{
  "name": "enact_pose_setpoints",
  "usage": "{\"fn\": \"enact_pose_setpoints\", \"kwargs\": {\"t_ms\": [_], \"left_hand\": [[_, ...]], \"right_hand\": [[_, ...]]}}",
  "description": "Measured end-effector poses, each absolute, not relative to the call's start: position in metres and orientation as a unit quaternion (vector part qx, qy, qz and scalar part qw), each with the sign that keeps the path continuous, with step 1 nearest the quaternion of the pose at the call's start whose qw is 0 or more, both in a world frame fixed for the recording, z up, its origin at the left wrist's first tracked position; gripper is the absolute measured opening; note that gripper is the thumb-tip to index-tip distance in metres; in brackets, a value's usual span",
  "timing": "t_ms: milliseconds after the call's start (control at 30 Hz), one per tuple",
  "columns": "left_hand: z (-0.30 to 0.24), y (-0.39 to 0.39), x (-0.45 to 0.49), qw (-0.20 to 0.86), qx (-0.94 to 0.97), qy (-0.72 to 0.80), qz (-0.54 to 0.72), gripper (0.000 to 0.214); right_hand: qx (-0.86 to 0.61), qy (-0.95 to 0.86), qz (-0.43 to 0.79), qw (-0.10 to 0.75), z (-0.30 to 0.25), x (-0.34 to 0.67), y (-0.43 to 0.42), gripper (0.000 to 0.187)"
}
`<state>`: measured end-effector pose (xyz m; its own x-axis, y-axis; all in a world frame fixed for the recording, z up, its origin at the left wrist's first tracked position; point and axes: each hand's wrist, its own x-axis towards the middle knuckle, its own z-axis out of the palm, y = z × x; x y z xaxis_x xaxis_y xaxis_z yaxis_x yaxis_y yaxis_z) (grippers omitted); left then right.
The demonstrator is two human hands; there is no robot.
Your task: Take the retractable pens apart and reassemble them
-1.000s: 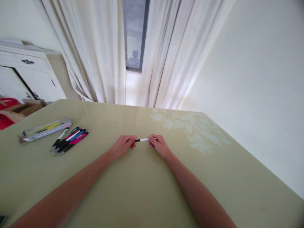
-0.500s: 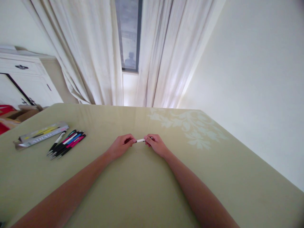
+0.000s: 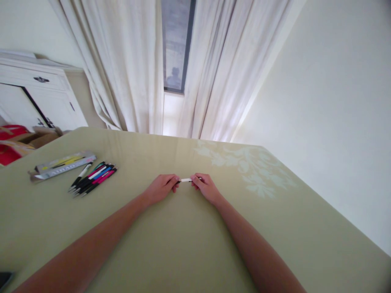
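A pen (image 3: 185, 180) with a white barrel and dark parts lies level between my two hands, low over the table. Its left, dark end is pinched in the fingers of my left hand (image 3: 165, 186). My right hand (image 3: 205, 186) grips the other end between thumb and fingers. Only the white middle shows plainly; both ends are mostly covered by fingers. To the left, several pens (image 3: 94, 179) with black grips and white, blue, pink and green barrels lie side by side in a bunch.
Behind the pens lies a long open pen box (image 3: 64, 166), silver with yellow. The pale green table (image 3: 183, 244) has a leaf pattern at its right. A dark object (image 3: 5, 279) shows at the lower left corner. Beyond stand a white cabinet (image 3: 58, 97) and curtains (image 3: 134, 73).
The camera view has tilted and shifted slightly. My left fingers have closed further around the pen's dark end, with the fingertips now curled lower. My right hand keeps its grip.
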<state>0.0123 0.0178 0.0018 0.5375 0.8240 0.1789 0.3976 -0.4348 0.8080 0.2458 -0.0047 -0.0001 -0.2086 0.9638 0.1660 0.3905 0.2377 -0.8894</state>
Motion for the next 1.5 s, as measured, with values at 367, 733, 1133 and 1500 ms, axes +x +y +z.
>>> {"fn": "enact_pose_setpoints", "kwargs": {"t_ms": [367,733,1133,1500], "left_hand": [[-0.001,0.02,0.014,0.365,0.777,0.389,0.333,0.026],[-0.006,0.022,0.012,0.382,0.758,0.387,0.36,0.022],[-0.008,0.023,0.012,0.382,0.761,0.386,0.355,0.023],[-0.007,0.022,0.012,0.385,0.76,0.388,0.352,0.022]], "right_hand": [[-0.518,-0.654,0.365,0.413,0.005,0.244,-0.007,0.042],[-0.471,-0.585,0.419,0.51,0.001,0.249,-0.005,0.038],[-0.446,-0.444,0.465,0.623,-0.003,0.26,0.008,0.026],[-0.495,-0.427,0.353,0.669,-0.006,0.267,0.012,0.028]]}}
